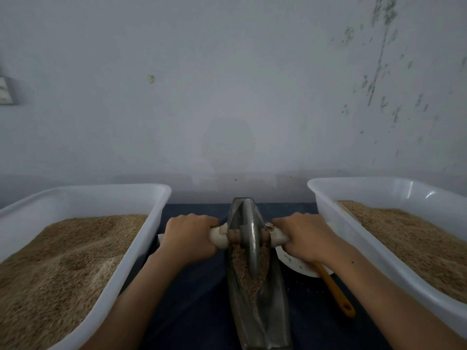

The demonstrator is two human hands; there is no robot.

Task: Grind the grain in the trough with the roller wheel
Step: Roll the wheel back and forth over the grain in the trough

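Observation:
A narrow metal trough (278, 306) runs away from me down the middle of the dark cloth. Brown grain (242, 271) lies in its middle stretch. A thin metal roller wheel (251, 238) stands upright in the trough, over the far part of the grain. A wrapped axle handle (219, 237) sticks out on both sides of the wheel. My left hand (188, 236) grips the left end of the handle. My right hand (304, 236) grips the right end.
A white plastic tub (141, 248) full of grain stands at the left, another white tub (336, 223) with grain at the right. A white bowl (300, 267) with a yellow-handled tool (337, 293) sits under my right wrist. A grey wall rises close behind.

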